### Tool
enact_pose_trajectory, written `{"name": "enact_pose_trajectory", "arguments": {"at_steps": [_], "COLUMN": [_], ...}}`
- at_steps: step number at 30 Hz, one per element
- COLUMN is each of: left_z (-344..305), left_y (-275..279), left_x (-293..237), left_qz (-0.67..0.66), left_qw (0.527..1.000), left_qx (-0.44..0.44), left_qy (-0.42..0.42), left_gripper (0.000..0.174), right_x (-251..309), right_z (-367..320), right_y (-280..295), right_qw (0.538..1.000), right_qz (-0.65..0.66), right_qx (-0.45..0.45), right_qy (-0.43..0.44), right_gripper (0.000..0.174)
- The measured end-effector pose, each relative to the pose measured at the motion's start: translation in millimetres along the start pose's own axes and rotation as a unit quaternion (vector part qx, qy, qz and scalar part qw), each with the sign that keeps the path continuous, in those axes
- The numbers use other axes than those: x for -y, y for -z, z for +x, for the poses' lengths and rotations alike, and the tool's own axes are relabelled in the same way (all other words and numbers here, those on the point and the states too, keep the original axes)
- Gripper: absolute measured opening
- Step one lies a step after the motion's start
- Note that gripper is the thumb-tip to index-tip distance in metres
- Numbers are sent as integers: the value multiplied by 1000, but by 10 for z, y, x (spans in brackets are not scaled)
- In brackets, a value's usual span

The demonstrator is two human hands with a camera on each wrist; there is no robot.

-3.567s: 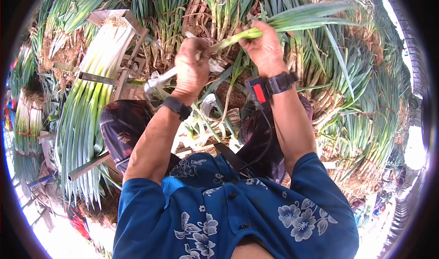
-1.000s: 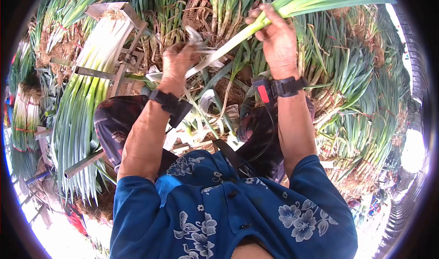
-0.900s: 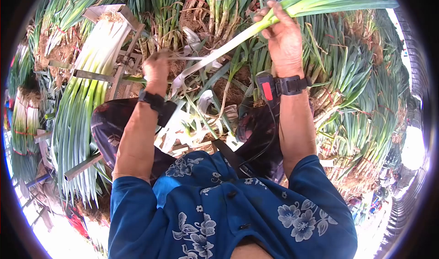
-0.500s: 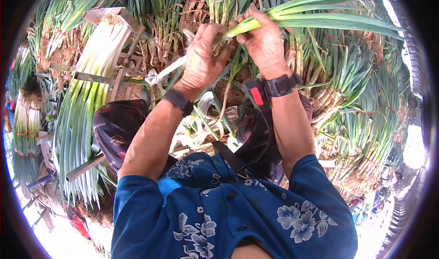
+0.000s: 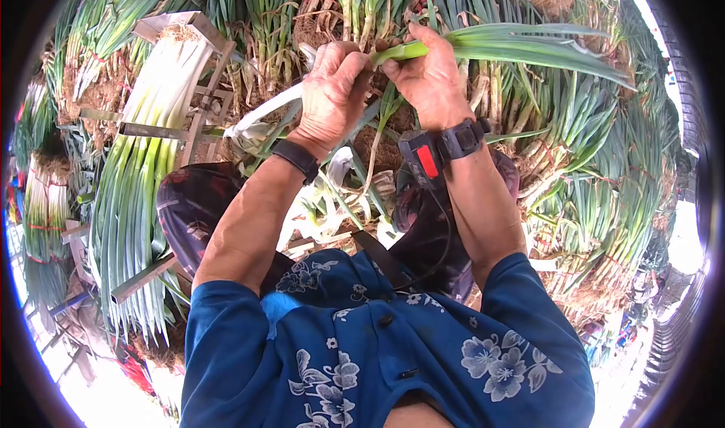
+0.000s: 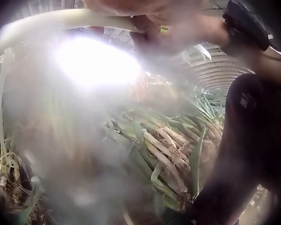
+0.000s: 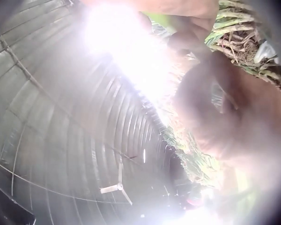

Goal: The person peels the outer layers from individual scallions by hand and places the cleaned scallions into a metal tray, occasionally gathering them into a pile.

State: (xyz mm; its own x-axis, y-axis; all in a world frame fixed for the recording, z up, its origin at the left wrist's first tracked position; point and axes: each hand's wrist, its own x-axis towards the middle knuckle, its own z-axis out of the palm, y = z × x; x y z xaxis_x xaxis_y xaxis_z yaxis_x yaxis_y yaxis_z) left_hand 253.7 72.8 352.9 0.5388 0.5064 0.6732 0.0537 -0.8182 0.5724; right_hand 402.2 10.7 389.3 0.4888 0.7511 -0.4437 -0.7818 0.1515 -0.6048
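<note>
My right hand [image 5: 430, 80] pinches a green onion [image 5: 529, 50] between thumb and fingers at the foot of its leaves, which spread to the right. Just left of it, my left hand [image 5: 332, 95] curls round the stalk with its fingertips close to the right thumb. The white end [image 5: 260, 111] of the stalk sticks out below the left hand, with roots or loose skin at its tip. In the left wrist view the pale stalk [image 6: 61, 19] runs into the fingers. Glare blurs the hands in the right wrist view, and the left palm is hidden.
At left, a metal rack [image 5: 155, 131] holds a bundle of cleaned green onions [image 5: 143, 171]. Tied bunches [image 5: 596, 141] lie stacked to the right and along the back. Peeled skins [image 5: 325, 216] litter the ground between the knees.
About a second ago my left hand pulled a thin strip leftward off the stalk. It has since returned to the stalk beside my right hand, which has come lower and left.
</note>
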Motion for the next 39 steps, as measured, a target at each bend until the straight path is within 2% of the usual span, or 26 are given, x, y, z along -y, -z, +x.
{"name": "enact_pose_trajectory", "arguments": {"at_steps": [5, 6, 8, 9, 10, 12, 14, 16, 18, 20, 21, 23, 25, 27, 28, 29, 30, 31, 33, 35, 38, 39], "left_z": [-48, -90, -174, -262, -335, -460, -594, -718, -859, -1090, -1153, -1105, -621, -230, -61, 19, 236, 84, 55, 88, 4, -10], "left_y": [187, 173, 301, 345, 407, 557, 720, 872, 1074, 1314, 1410, 1380, 1280, 1064, 994, 921, 948, 781, 655, 548, 510, 476], "left_x": [-39, 74, 156, 196, 235, 441, 669, 895, 1151, 1461, 1535, 1480, 906, 584, 451, 410, 114, 454, 503, 297, 122, 107], "left_qz": [14, 34, 0, -74, -79, -179, -167, -172, -154, -114, -140, 95, 289, 207, 159, 79, 3, 9, -148, -340, -461, -475], "left_qw": [998, 995, 989, 968, 953, 894, 842, 801, 772, 755, 771, 867, 901, 956, 975, 967, 882, 875, 806, 647, 592, 588], "left_qx": [-32, -81, -117, -134, -155, -224, -270, -314, -362, -388, -388, -291, -171, -97, -28, 65, 224, 345, 491, 482, 454, 433], "left_qy": [58, 49, 87, 199, 249, 345, 436, 480, 499, 515, 486, 394, 275, 183, 150, 234, 414, 339, 297, 482, 480, 491], "left_gripper": [24, 26, 21, 17, 16, 16, 14, 11, 10, 16, 24, 26, 21, 24, 36, 59, 53, 64, 79, 77, 73, 63], "right_x": [105, 145, 228, 252, 291, 362, 418, 467, 546, 659, 726, 790, 828, 843, 842, 835, 829, 836, 824, 813, 805, 841], "right_z": [57, 62, 80, 107, 113, 75, 41, 82, 29, -34, -63, -146, -163, -120, -105, -100, -98, -103, -94, -160, -168, -164], "right_y": [60, 79, 132, 167, 200, 214, 251, 342, 339, 358, 381, 327, 296, 311, 306, 290, 280, 269, 254, 165, 160, 156], "right_qw": [997, 996, 994, 993, 992, 992, 993, 994, 993, 990, 989, 987, 990, 993, 989, 982, 974, 966, 948, 935, 912, 911], "right_qz": [59, 66, 82, 93, 94, 96, 88, 77, 66, 54, 47, 23, 14, 27, 21, 15, 10, -10, -16, -27, -45, -48], "right_qx": [-44, -49, -58, -51, -51, -51, -41, -12, -29, -34, -30, -36, 3, 58, 108, 157, 204, 240, 302, 343, 401, 406], "right_qy": [14, 24, 42, 61, 63, 67, 72, 70, 96, 122, 135, 154, 139, 102, 101, 100, 98, 97, 95, 90, 81, 60], "right_gripper": [18, 18, 19, 20, 20, 21, 18, 17, 17, 18, 19, 21, 22, 25, 26, 26, 27, 30, 31, 32, 35, 35]}}
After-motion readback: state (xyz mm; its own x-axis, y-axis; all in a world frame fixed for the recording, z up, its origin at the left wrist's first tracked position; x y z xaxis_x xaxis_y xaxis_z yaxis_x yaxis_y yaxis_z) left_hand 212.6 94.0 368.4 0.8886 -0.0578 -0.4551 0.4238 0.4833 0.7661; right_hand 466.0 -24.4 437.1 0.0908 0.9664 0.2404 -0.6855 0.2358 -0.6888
